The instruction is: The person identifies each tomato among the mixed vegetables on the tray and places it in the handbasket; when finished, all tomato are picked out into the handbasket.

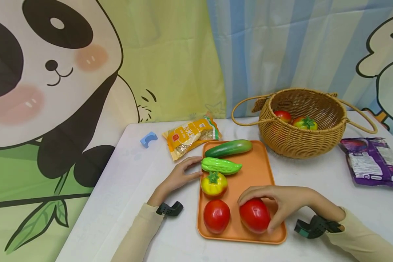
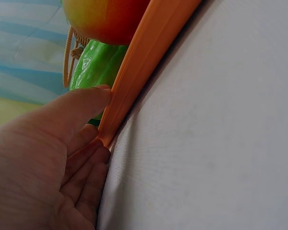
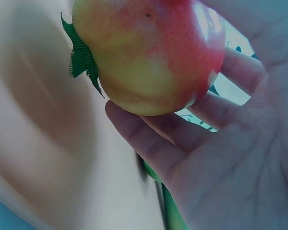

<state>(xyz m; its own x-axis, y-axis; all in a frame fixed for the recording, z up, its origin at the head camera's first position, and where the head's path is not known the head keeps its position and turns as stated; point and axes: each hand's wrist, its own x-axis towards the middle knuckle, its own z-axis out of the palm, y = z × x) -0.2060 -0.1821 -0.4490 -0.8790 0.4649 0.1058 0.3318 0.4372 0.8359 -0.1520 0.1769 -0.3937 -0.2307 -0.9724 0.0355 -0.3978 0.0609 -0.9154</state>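
My right hand [image 1: 281, 202] holds a red toy tomato [image 1: 254, 215] over the front right of the orange tray [image 1: 249, 178], thumb on one side and fingers on the other. In the right wrist view this tomato [image 3: 149, 52] shows a yellowish underside and a green leafy top turned toward the tray. With thumb and fingertips, my left hand [image 1: 180, 177] touches the tray's left edge; its fingers are loosely bent. Along the tray's left side lie another red tomato [image 1: 217, 216], a yellow tomato with green leaves [image 1: 214, 184], a bright green bitter melon [image 1: 221, 166] and a dark green cucumber [image 1: 228, 148].
Behind the tray at right stands a wicker basket [image 1: 302, 142] with two tomatoes inside and looped handles sticking out. A yellow food packet [image 1: 193, 136] lies at the tray's back left, near a blue curved block [image 1: 149, 139]. A purple packet [image 1: 373, 162] lies far right.
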